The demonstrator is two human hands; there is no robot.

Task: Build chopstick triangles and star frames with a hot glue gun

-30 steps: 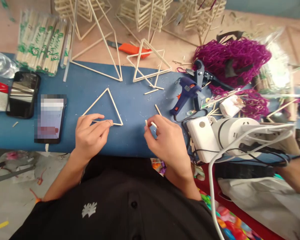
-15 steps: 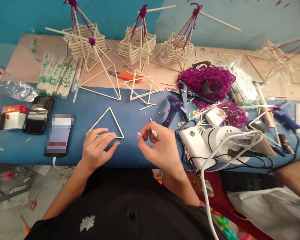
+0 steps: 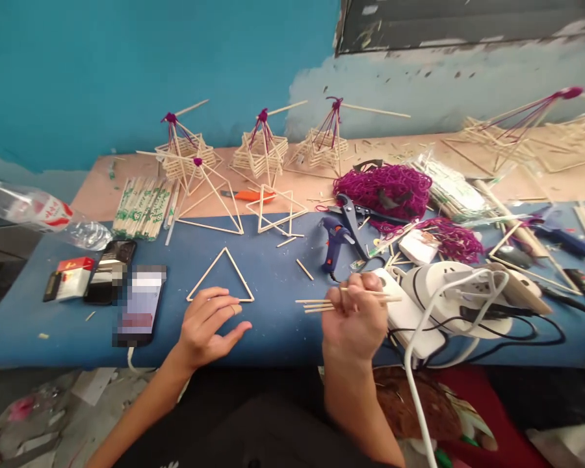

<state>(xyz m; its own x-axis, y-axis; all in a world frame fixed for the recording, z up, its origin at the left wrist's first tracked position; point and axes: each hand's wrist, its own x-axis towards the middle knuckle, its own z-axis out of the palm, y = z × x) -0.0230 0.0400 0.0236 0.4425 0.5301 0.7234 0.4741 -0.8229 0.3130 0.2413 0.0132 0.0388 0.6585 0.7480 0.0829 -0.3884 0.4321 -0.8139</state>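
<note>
A triangle of thin wooden sticks lies flat on the blue mat. My left hand rests at its lower edge, fingers apart, with the fingertips over the bottom stick. To the right, my right hand is closed around several thin sticks, which point left out of the fist. A short stick lies between the triangle and the blue glue gun. Behind the triangle is a star of crossed sticks.
Stick structures tied with purple string stand along the back. Purple yarn, pliers, a white power strip and cables crowd the right. Two phones, a red-and-white box, a bottle and bagged sticks are left.
The view has tilted up. My right hand has moved right and now grips several sticks. A short stick lies on the mat near where that hand was. My left hand remains at the triangle.
</note>
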